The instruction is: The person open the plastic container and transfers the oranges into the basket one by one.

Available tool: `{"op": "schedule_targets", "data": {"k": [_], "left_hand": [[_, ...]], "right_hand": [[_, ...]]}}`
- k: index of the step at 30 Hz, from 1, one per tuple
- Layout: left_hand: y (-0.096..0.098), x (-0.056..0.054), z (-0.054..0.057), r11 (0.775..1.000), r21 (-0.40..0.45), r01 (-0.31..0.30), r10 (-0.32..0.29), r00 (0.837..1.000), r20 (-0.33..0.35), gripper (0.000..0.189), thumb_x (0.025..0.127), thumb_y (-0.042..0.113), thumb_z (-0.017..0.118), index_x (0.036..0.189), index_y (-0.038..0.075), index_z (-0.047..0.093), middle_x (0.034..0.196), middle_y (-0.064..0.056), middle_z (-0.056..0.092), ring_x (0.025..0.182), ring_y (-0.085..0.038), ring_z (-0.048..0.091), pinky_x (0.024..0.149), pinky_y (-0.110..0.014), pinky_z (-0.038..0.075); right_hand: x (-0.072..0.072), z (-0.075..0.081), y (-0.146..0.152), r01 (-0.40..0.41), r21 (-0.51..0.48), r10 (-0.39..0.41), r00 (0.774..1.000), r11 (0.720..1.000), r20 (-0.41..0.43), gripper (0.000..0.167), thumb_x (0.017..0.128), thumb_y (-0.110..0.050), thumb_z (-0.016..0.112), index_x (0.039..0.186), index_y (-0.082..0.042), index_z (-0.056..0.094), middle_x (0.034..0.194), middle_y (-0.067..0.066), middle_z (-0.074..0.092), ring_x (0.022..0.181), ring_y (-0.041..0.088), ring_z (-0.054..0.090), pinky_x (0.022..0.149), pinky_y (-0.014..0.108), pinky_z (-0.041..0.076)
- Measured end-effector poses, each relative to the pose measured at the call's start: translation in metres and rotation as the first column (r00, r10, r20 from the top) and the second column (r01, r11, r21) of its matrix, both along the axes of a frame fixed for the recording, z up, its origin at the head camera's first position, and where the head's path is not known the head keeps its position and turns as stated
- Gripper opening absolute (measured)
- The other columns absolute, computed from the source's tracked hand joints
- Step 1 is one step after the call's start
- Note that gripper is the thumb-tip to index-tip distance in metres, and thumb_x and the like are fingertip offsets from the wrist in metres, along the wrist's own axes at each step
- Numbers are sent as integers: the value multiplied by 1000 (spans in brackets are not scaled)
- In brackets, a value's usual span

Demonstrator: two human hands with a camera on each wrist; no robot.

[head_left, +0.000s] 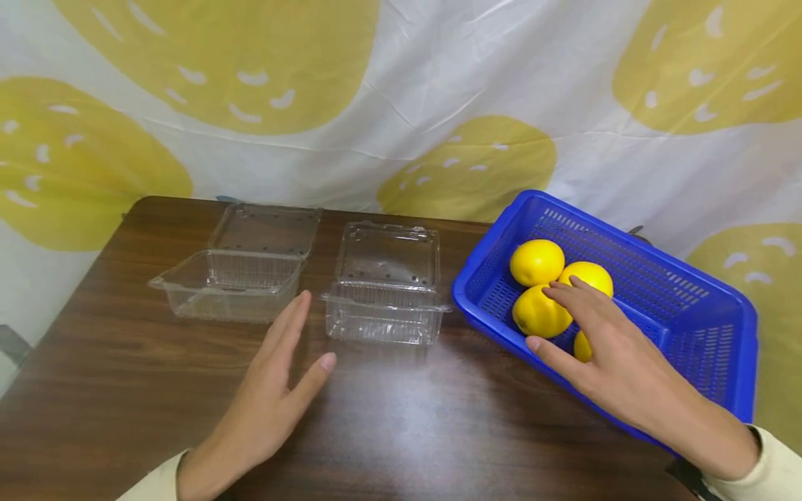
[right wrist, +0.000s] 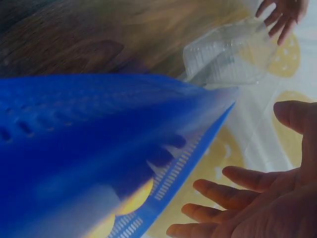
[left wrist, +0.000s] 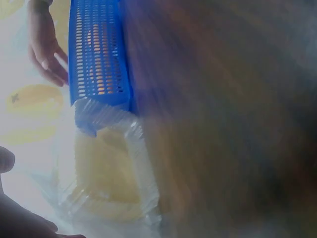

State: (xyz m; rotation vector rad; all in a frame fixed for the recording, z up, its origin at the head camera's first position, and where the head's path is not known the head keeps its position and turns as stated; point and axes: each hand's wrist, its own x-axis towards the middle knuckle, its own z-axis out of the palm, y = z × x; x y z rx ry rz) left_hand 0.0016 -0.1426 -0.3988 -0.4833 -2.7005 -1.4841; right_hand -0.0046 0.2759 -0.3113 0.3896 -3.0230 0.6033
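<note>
In the head view my right hand [head_left: 617, 355] hovers over a blue plastic basket [head_left: 742, 362], its fingers spread above several yellow lemons [head_left: 537, 262] at the basket's left end. The right wrist view shows these fingers [right wrist: 237, 198] extended, with nothing between them. My left hand [head_left: 263, 396] is held over the table, fingers straight and thumb apart, holding nothing. Just beyond it stand two clear plastic clamshell boxes, the left box [head_left: 232, 289] and the right box [head_left: 383, 316], both with lids tipped back. Part of one lemon is hidden behind my right hand.
The brown wooden table [head_left: 401, 431] has its far edge against a white curtain [head_left: 438, 62] printed with yellow shapes. The basket stands at the right, close beside the right box, with its high perforated walls around the lemons.
</note>
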Motion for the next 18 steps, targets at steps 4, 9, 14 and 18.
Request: {"op": "schedule_targets", "data": {"k": [4, 9, 14, 18], "left_hand": [[1, -1, 7, 1000, -14, 2, -3, 999, -52, 86, 112, 33, 65, 178, 26, 11, 185, -4, 12, 169, -36, 14, 128, -78, 20], [7, -6, 13, 998, -54, 11, -17, 994, -111, 82, 112, 35, 65, 178, 19, 19, 184, -2, 14, 170, -34, 11, 132, -73, 17], [16, -12, 19, 991, -132, 15, -41, 980, -196, 87, 110, 42, 65, 177, 14, 18, 185, -6, 11, 171, -30, 2, 137, -64, 2], [24, -17, 23, 979, -203, 9, -59, 968, -244, 90, 109, 48, 64, 177, 12, 17, 185, -8, 9, 171, -32, -2, 133, -72, 0]], "right_hand": [[0, -3, -7, -5, -1, 5, 1000, 1000, -29, 75, 102, -45, 79, 160, -7, 51, 165, 25, 49, 155, 49, 40, 111, 79, 42], [1, -5, -18, -21, -49, 20, 999, 999, -26, 78, 102, -45, 78, 163, -6, 49, 171, 25, 42, 164, 48, 26, 121, 80, 33], [1, -8, -32, -51, -71, 47, 997, 996, -55, 81, 103, -44, 78, 166, -6, 45, 174, 26, 37, 166, 49, 20, 130, 75, 22], [0, -11, -41, -48, -56, 44, 996, 997, -76, 85, 103, -47, 77, 168, -5, 42, 173, 24, 39, 165, 50, 20, 128, 76, 25]]}}
